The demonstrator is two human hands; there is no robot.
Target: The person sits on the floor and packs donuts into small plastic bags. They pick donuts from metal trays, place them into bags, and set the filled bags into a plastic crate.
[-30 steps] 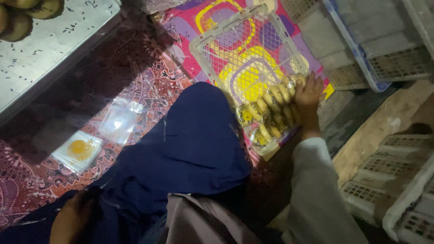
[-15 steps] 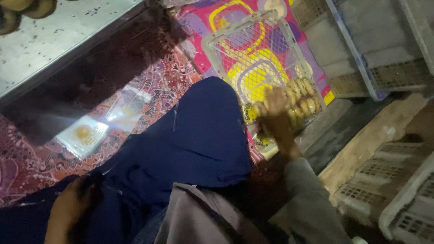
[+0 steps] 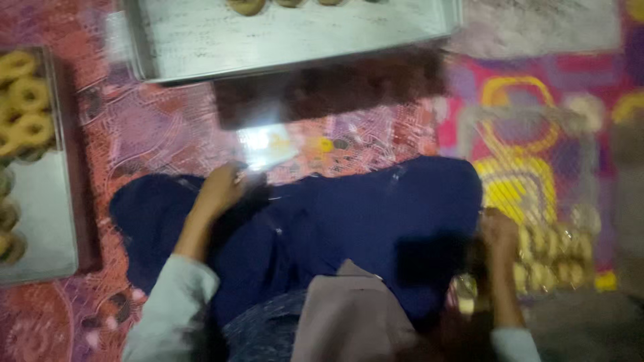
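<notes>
here, nearest the camera, a grey garment [image 3: 349, 322] and dark blue cloth [image 3: 349, 228] over the lap are seen. the left hand [image 3: 218, 191] rests at the cloth's far edge, fingers curled together toward a small clear packet [image 3: 268, 149] with a yellow spot, lying just beyond on the patterned red mat [image 3: 154, 127]; whether the packet is pinched cannot be told through the blur. the right hand [image 3: 500, 231] is closed loosely beside a clear plastic box [image 3: 530, 201], where yellow cookies [image 3: 557, 258] are packed in rows at the near end. judged from this, the packet is best gripped by its edge and the box steadied so the rows are not disturbed. at the left, a metal tray [image 3: 40, 228] holds ring-shaped cookies [image 3: 20, 100]. farthest off, a large steel tray [image 3: 288, 33] is laid flat.
</notes>
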